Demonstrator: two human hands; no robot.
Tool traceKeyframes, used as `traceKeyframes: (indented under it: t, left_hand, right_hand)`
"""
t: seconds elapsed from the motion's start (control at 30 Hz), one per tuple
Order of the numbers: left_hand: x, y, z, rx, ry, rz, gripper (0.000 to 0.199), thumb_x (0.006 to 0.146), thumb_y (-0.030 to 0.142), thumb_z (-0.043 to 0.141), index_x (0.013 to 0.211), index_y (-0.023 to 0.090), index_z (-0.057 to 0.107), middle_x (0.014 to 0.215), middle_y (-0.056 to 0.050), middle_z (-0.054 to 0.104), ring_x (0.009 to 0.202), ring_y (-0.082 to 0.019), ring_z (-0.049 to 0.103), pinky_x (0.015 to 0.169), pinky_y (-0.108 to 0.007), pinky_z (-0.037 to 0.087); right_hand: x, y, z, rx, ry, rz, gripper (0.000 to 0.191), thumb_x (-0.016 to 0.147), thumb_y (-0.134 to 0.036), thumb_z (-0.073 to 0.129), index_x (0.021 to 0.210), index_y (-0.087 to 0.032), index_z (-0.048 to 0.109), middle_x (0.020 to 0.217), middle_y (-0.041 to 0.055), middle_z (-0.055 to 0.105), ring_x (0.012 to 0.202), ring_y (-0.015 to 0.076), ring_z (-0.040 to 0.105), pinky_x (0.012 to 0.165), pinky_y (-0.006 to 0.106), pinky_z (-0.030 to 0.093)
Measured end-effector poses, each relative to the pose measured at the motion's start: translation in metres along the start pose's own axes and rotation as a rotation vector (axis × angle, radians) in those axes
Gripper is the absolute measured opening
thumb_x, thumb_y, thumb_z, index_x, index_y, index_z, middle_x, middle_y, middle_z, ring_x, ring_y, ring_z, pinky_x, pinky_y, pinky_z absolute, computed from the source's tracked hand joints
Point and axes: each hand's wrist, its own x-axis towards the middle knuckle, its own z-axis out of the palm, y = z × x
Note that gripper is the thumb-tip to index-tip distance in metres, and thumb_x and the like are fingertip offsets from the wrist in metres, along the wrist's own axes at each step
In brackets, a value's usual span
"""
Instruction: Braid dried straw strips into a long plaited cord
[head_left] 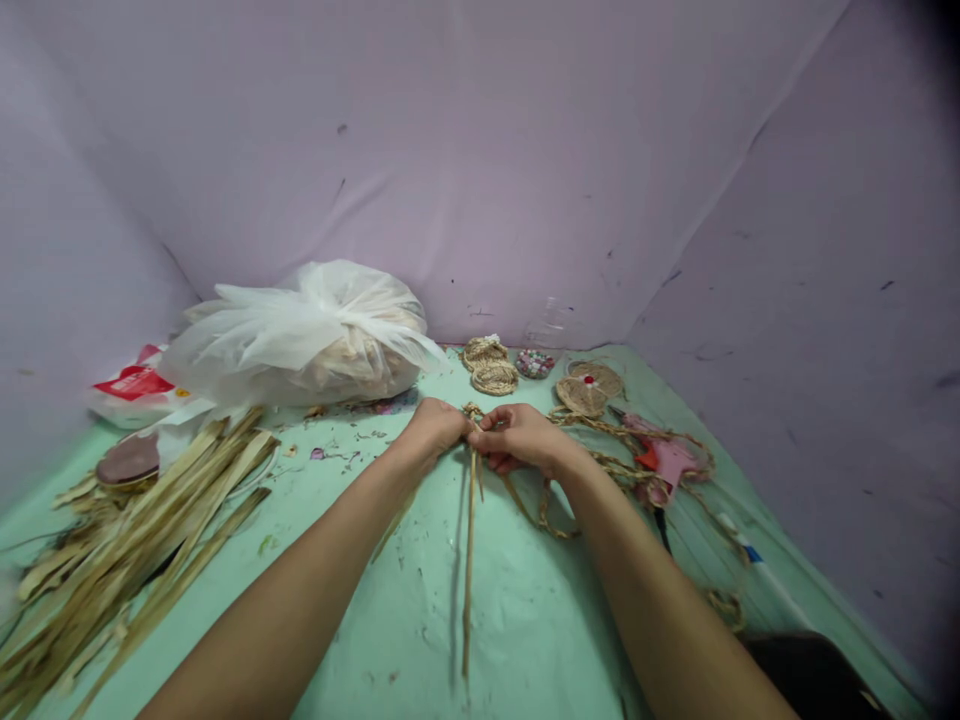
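Note:
Over the middle of the table, my left hand (441,428) and my right hand (523,437) almost meet, both closed with fingertips pinched on a braid of dried plant fibre. A short knotted part of this braid (472,410) shows just beyond my fingers. One long loose strand (469,575) hangs from between the hands toward me, and shorter ends show beside it. To the right, a long length of braided cord (615,465) lies in loops, partly behind my right forearm. My fingers hide the exact spot being pinched.
At left lie dried leaf strips (169,540), a white plastic bag (315,345) and a red-and-white packet (135,388). Coiled woven pieces (493,376), beads (535,363) and a round woven piece (581,395) sit at the back. A pink glue gun (671,468) rests right among cord.

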Motion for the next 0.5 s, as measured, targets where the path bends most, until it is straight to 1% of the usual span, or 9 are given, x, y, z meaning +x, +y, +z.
traceKeyframes:
  t: [0.07, 0.13, 0.17, 0.2, 0.27, 0.33, 0.4, 0.5]
  left_hand:
    - [0.001, 0.0, 0.001, 0.007, 0.015, 0.004, 0.017, 0.049, 0.008, 0.056, 0.043, 0.015, 0.041, 0.034, 0.007, 0.032, 0.035, -0.005, 0.027, 0.036, -0.02, 0.02]
    - [0.001, 0.001, 0.0, 0.013, 0.021, 0.0, 0.016, 0.05, 0.008, 0.056, 0.044, 0.014, 0.042, 0.034, 0.007, 0.031, 0.034, -0.004, 0.026, 0.035, -0.019, 0.019]
    - [0.0, 0.002, 0.0, 0.014, 0.019, -0.01, 0.016, 0.051, 0.009, 0.056, 0.045, 0.014, 0.043, 0.033, 0.007, 0.03, 0.034, -0.004, 0.025, 0.035, -0.019, 0.018]
    - [-0.001, 0.003, -0.001, 0.016, 0.011, -0.028, 0.014, 0.052, 0.01, 0.056, 0.046, 0.014, 0.044, 0.033, 0.008, 0.029, 0.033, -0.004, 0.024, 0.035, -0.019, 0.017]
    - [-0.004, 0.005, -0.003, 0.023, -0.018, -0.066, 0.011, 0.053, 0.012, 0.056, 0.048, 0.014, 0.046, 0.032, 0.008, 0.028, 0.031, -0.004, 0.022, 0.034, -0.02, 0.015]
    - [-0.007, 0.009, -0.005, 0.023, -0.056, -0.097, 0.01, 0.054, 0.012, 0.056, 0.049, 0.014, 0.047, 0.031, 0.008, 0.028, 0.031, -0.004, 0.022, 0.033, -0.02, 0.014]
    - [-0.01, 0.011, -0.007, 0.022, -0.07, -0.107, 0.014, 0.053, 0.011, 0.056, 0.047, 0.015, 0.044, 0.03, 0.008, 0.028, 0.03, -0.004, 0.021, 0.033, -0.02, 0.014]
    - [-0.011, 0.013, -0.008, 0.025, -0.061, -0.092, 0.02, 0.051, 0.009, 0.055, 0.043, 0.015, 0.039, 0.03, 0.008, 0.026, 0.031, -0.004, 0.02, 0.034, -0.019, 0.015]
  right_hand:
    - [0.002, 0.002, 0.002, -0.147, 0.028, -0.065, 0.025, 0.056, -0.027, 0.071, 0.069, -0.015, 0.053, 0.045, -0.0013, 0.056, 0.039, 0.0105, 0.052, 0.037, 0.018, 0.042]
    - [0.006, 0.005, 0.004, -0.28, 0.077, -0.132, 0.021, 0.055, -0.026, 0.07, 0.065, -0.015, 0.055, 0.042, -0.0005, 0.055, 0.037, 0.0106, 0.051, 0.034, 0.017, 0.037]
    - [0.007, 0.007, 0.005, -0.311, 0.099, -0.152, 0.017, 0.056, -0.023, 0.069, 0.063, -0.015, 0.056, 0.042, 0.0, 0.055, 0.036, 0.0104, 0.05, 0.033, 0.017, 0.035]
    - [0.009, 0.008, 0.005, -0.309, 0.108, -0.158, 0.013, 0.057, -0.02, 0.067, 0.062, -0.015, 0.056, 0.042, 0.0005, 0.056, 0.037, 0.0105, 0.051, 0.034, 0.016, 0.035]
    - [0.01, 0.01, 0.005, -0.225, 0.084, -0.124, 0.005, 0.059, -0.013, 0.062, 0.061, -0.015, 0.057, 0.044, 0.0015, 0.057, 0.039, 0.0111, 0.052, 0.036, 0.017, 0.037]
    - [0.01, 0.009, 0.004, -0.126, 0.055, -0.077, 0.005, 0.061, -0.01, 0.057, 0.061, -0.014, 0.057, 0.045, 0.0016, 0.057, 0.04, 0.0111, 0.052, 0.037, 0.018, 0.038]
    - [0.009, 0.008, 0.004, -0.105, 0.09, -0.06, 0.006, 0.061, -0.01, 0.054, 0.062, -0.014, 0.058, 0.044, 0.0005, 0.055, 0.036, 0.0089, 0.047, 0.036, 0.018, 0.035]
    - [0.011, 0.009, 0.004, -0.164, 0.193, -0.076, 0.009, 0.06, -0.014, 0.054, 0.064, -0.014, 0.062, 0.042, -0.0014, 0.053, 0.033, 0.0059, 0.039, 0.034, 0.017, 0.028]
